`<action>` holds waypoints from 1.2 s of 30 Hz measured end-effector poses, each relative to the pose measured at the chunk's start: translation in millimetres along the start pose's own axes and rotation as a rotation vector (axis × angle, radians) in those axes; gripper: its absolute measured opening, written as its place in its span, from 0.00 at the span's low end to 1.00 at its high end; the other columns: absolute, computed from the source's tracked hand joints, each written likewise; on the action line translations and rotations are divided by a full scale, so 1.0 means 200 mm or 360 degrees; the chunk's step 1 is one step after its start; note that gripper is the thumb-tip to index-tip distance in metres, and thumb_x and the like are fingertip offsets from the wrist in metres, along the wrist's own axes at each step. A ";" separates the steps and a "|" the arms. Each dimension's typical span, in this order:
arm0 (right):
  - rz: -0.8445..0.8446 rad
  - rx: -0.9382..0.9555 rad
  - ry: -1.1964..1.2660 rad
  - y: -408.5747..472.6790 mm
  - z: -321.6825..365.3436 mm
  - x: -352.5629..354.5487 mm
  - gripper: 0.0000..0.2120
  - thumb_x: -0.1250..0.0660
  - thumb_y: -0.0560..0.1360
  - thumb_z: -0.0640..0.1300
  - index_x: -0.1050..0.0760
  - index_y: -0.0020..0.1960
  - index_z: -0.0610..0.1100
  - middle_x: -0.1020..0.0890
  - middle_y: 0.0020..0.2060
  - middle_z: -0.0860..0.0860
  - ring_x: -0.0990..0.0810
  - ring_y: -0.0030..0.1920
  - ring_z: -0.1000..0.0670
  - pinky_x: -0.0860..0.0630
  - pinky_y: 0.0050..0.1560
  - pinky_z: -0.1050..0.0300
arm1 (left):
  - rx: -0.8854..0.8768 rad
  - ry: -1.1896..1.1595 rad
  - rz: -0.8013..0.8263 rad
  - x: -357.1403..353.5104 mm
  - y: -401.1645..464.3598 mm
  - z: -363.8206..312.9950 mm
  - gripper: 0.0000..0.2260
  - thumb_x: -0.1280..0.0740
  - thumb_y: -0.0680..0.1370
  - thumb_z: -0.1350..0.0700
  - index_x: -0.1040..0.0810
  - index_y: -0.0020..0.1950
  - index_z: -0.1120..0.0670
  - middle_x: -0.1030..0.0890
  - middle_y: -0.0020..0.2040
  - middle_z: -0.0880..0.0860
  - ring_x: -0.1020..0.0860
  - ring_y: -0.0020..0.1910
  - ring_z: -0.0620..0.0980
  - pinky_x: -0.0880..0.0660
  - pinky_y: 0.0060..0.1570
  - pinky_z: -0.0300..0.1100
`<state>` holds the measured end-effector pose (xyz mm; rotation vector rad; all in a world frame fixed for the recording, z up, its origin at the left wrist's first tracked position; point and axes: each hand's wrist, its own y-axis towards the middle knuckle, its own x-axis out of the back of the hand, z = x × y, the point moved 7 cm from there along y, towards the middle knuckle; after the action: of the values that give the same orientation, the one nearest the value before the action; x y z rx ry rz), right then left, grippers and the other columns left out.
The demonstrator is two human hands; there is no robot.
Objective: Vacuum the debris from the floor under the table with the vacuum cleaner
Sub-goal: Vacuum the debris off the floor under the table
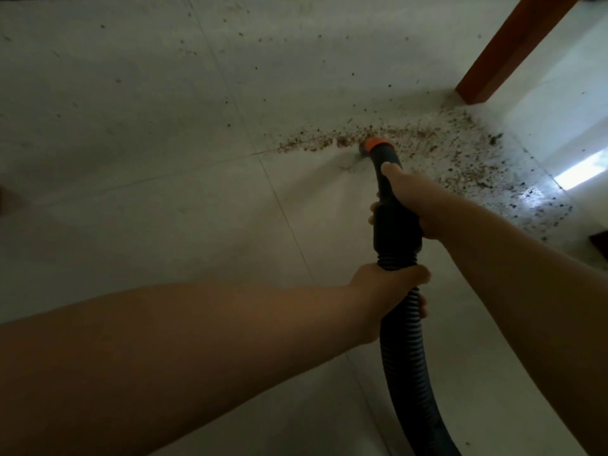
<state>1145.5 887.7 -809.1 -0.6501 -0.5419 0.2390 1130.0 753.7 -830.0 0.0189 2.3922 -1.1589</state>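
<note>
A black ribbed vacuum hose [399, 343] runs up from the bottom edge to a rigid black handle with an orange-ringed nozzle [377, 145]. The nozzle tip touches a band of brown debris [332, 141] on the pale tiled floor. More crumbs spread to the right [467, 159], toward the wooden table leg [503, 54]. My right hand [411, 199] grips the rigid handle, thumb along its top. My left hand [385, 291] is wrapped around the ribbed hose just below the handle.
Scattered dark specks dot the tiles [230, 100] farther back. A bright patch of daylight [582, 169] falls on the floor at right. A dark brown object's corner [600, 241] shows at the right edge.
</note>
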 end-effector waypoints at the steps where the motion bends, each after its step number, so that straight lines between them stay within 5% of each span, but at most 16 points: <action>1: -0.0014 0.0013 0.0004 0.02 0.01 0.01 0.23 0.43 0.80 0.56 0.31 0.61 0.36 0.21 0.47 0.38 0.19 0.45 0.38 0.20 0.53 0.40 | -0.0004 -0.0010 -0.0003 -0.01 0.02 -0.02 0.06 0.31 0.75 0.58 0.26 0.43 0.58 0.23 0.33 0.55 0.24 0.27 0.49 0.24 0.24 0.36; 5: -0.0024 0.0016 -0.0030 0.07 0.07 0.04 0.26 0.44 0.80 0.58 0.31 0.62 0.35 0.20 0.48 0.38 0.18 0.47 0.38 0.20 0.53 0.40 | -0.0002 -0.0036 -0.0022 -0.02 0.07 -0.08 0.06 0.31 0.75 0.58 0.27 0.42 0.59 0.23 0.34 0.55 0.24 0.28 0.50 0.25 0.23 0.36; 11: 0.0110 0.0003 -0.0045 0.07 0.11 -0.03 0.24 0.43 0.81 0.56 0.32 0.63 0.36 0.21 0.39 0.40 0.20 0.31 0.44 0.20 0.30 0.53 | -0.0053 -0.0123 -0.0038 0.00 0.07 -0.09 0.05 0.32 0.76 0.59 0.26 0.43 0.58 0.23 0.34 0.55 0.24 0.28 0.50 0.23 0.26 0.38; 17: 0.0313 0.0062 -0.0154 -0.03 0.12 -0.19 0.22 0.42 0.81 0.54 0.31 0.62 0.35 0.21 0.34 0.41 0.21 0.23 0.47 0.22 0.24 0.58 | -0.0093 -0.0197 -0.0079 0.07 -0.03 -0.02 0.04 0.32 0.76 0.58 0.26 0.44 0.56 0.23 0.34 0.54 0.23 0.30 0.49 0.23 0.28 0.37; 20: 0.0405 0.0102 -0.0230 -0.08 0.13 -0.30 0.23 0.42 0.80 0.54 0.31 0.60 0.34 0.20 0.36 0.40 0.19 0.27 0.45 0.19 0.28 0.56 | -0.0115 -0.0224 -0.0085 0.14 -0.08 0.02 0.04 0.32 0.76 0.58 0.25 0.44 0.57 0.22 0.34 0.55 0.23 0.30 0.50 0.23 0.28 0.38; 25: 0.0472 0.0230 -0.0419 -0.08 0.17 -0.46 0.24 0.43 0.79 0.58 0.28 0.56 0.35 0.18 0.51 0.35 0.16 0.48 0.36 0.19 0.53 0.39 | -0.0171 -0.0259 -0.0107 0.23 -0.13 0.01 0.05 0.32 0.76 0.57 0.26 0.45 0.58 0.22 0.34 0.55 0.23 0.27 0.48 0.24 0.28 0.36; 30: 0.0324 0.0152 -0.0323 0.01 0.22 -0.34 0.25 0.42 0.80 0.57 0.29 0.58 0.34 0.18 0.50 0.36 0.16 0.46 0.36 0.19 0.53 0.40 | -0.0120 -0.0207 -0.0053 0.20 -0.05 -0.08 0.07 0.31 0.76 0.57 0.25 0.49 0.60 0.22 0.34 0.55 0.22 0.29 0.49 0.23 0.28 0.37; 36: 0.0106 0.0021 -0.0053 0.16 0.23 -0.03 0.23 0.43 0.81 0.54 0.34 0.66 0.36 0.22 0.38 0.40 0.21 0.31 0.44 0.20 0.26 0.55 | -0.0003 -0.0152 0.0120 0.02 0.11 -0.23 0.07 0.31 0.76 0.58 0.27 0.47 0.59 0.23 0.33 0.55 0.24 0.27 0.50 0.24 0.25 0.37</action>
<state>1113.6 934.5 -800.7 -0.6527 -0.5507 0.3164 1112.2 800.9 -824.7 0.0518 2.2887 -1.0983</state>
